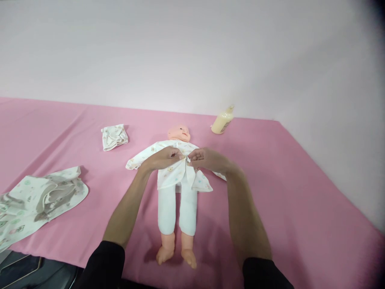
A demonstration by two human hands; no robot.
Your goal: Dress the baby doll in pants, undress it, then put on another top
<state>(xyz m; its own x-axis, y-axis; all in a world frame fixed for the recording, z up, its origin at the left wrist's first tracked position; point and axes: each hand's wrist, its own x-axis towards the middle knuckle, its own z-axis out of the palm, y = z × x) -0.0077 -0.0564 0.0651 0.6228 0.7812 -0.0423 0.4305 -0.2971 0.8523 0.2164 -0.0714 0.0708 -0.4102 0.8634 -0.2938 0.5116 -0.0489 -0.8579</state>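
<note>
A baby doll (179,133) lies on its back on the pink table (270,192), head away from me, bare feet toward me. It wears white trousers (177,210) and a white patterned jacket (171,174). My left hand (164,157) pinches the jacket's front edge at the doll's chest. My right hand (207,159) pinches the other front edge right beside it. The fingertips of both hands meet at the middle of the chest. Both hands are closed on the fabric.
A small folded patterned cloth (114,137) lies to the left of the doll's head. A larger crumpled patterned cloth (39,198) lies at the table's left near edge. A cream bottle (222,121) lies on its side at the back right. A plain wall stands behind the table.
</note>
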